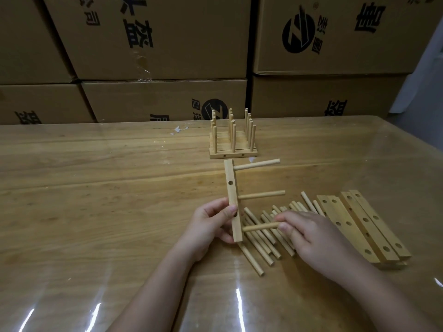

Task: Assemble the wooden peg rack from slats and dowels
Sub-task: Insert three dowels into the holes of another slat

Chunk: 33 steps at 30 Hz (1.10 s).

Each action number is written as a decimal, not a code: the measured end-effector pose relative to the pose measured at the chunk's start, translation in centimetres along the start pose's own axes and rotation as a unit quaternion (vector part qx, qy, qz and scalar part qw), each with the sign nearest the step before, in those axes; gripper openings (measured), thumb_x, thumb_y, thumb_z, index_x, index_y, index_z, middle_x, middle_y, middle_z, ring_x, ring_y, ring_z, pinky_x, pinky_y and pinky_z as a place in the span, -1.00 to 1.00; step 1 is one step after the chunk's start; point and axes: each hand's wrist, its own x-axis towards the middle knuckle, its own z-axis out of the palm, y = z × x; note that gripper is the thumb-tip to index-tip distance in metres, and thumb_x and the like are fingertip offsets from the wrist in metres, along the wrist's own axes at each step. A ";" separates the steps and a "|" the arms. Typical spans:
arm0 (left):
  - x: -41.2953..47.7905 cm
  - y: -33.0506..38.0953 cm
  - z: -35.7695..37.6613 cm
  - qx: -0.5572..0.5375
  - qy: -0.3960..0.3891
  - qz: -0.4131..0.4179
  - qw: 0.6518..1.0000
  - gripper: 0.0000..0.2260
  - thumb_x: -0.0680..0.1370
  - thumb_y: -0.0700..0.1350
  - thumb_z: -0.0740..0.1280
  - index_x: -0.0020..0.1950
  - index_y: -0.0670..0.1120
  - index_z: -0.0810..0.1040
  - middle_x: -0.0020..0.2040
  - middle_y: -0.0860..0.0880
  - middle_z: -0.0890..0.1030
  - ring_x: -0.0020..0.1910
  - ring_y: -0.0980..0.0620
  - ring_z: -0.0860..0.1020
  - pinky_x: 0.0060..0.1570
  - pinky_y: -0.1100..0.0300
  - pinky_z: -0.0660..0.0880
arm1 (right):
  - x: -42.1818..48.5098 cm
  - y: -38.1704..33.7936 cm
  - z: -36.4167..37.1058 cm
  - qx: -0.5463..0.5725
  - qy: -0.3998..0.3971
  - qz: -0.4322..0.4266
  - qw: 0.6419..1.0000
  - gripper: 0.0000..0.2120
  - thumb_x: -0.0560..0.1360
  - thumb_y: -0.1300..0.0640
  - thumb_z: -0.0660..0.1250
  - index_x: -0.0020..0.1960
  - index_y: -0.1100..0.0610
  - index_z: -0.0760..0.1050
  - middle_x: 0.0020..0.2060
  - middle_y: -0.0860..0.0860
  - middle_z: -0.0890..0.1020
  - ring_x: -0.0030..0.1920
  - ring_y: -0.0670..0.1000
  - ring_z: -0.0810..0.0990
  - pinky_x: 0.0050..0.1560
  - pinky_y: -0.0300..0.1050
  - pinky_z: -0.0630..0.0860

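Note:
My left hand (pixel 211 224) grips the lower part of a wooden slat (pixel 232 188) held on end above the table. Two dowels stick out of the slat to the right, one near its top (pixel 257 164) and one at mid height (pixel 262 195). My right hand (pixel 309 233) pinches a third dowel (pixel 260 227) whose left end meets the slat near its bottom. A pile of loose dowels (pixel 259 245) lies under both hands. Several drilled slats (pixel 364 224) lie side by side to the right.
A finished peg rack (pixel 233 140) with upright dowels stands further back on the wooden table (pixel 96 188), which has a glossy clear cover. Stacked cardboard boxes (pixel 155 44) form a wall behind the table. A scrap of torn paper (pixel 178 129) lies near the far edge.

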 end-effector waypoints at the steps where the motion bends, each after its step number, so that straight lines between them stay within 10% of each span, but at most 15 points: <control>1: 0.0 0.0 0.1 -0.005 0.009 0.000 1.000 -0.80 0.45 -0.05 0.34 -0.03 -0.12 0.64 -0.22 -0.05 0.66 -0.31 0.04 0.62 -0.40 0.21 0.58 | 0.0 -0.1 0.1 -0.017 -0.002 -0.011 1.000 -0.79 0.58 0.05 0.15 0.10 0.00 0.54 -0.20 -0.27 0.53 -0.17 -0.27 0.44 -0.13 -0.47 0.26; 9: 0.2 -0.1 1.4 0.084 0.138 0.043 0.986 -0.77 0.64 -0.11 0.15 -0.10 -0.17 0.52 -0.38 0.00 0.53 -0.46 0.14 0.50 -0.45 0.32 0.46 | 0.5 -2.3 2.0 -0.210 0.090 -0.127 0.965 -0.72 0.51 0.10 0.09 -0.11 0.10 0.58 -0.29 -0.03 0.54 -0.29 0.01 0.53 -0.26 -0.12 0.48; 16: 0.0 -0.3 1.5 0.116 0.124 0.046 0.984 -0.77 0.62 0.01 0.17 -0.12 -0.10 0.47 -0.44 0.05 0.53 -0.53 0.10 0.48 -0.58 0.26 0.42 | 0.8 -2.8 3.7 -0.244 0.103 -0.142 0.954 -0.84 0.45 0.00 0.29 -0.19 0.05 0.59 -0.37 -0.06 0.55 -0.40 -0.05 0.55 -0.40 -0.21 0.46; 33: 0.5 -1.0 1.1 0.203 0.186 0.075 0.958 -0.72 0.64 0.04 0.10 -0.10 -0.02 0.53 -0.24 0.03 0.56 -0.24 0.15 0.52 -0.16 0.22 0.44 | 0.9 -2.7 5.3 -0.202 0.183 -0.119 0.955 -0.72 0.50 -0.02 0.17 -0.23 0.05 0.58 -0.40 -0.07 0.55 -0.44 -0.06 0.53 -0.44 -0.22 0.44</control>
